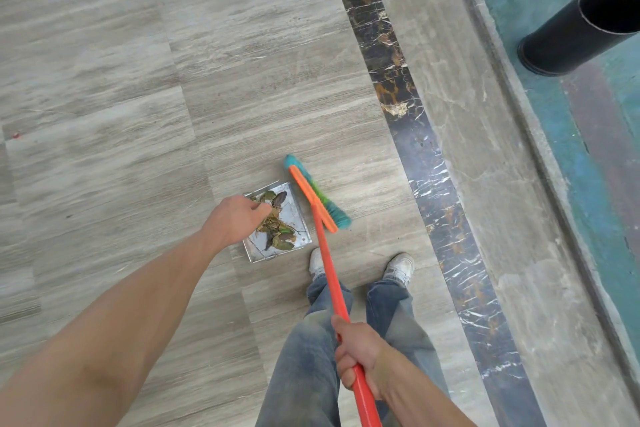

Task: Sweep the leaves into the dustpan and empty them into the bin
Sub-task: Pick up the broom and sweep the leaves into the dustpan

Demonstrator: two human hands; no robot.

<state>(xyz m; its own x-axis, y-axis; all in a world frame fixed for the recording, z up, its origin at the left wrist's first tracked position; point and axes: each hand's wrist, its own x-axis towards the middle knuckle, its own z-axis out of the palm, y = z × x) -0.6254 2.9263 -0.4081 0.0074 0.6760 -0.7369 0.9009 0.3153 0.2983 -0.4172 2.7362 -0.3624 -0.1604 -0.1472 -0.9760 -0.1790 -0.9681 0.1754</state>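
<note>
A metal dustpan (296, 215) lies on the grey floor just ahead of my feet, holding a heap of dry brown and green leaves (275, 229). My left hand (233, 218) hovers over its left side with fingers curled, probably on the pan's thin handle, which is hidden under the hand. My right hand (356, 354) grips the orange stick of a broom (317, 198). The broom's orange head with teal and green bristles rests on the floor right beside the pan's right edge. A black cylindrical bin (575, 31) stands at the far right.
A dark marble strip (398, 80) runs diagonally across the floor between me and the bin. Beyond it lie a grey stone band, a raised kerb and a teal painted surface on which the bin stands. My feet in white shoes (400, 269) are next to the pan.
</note>
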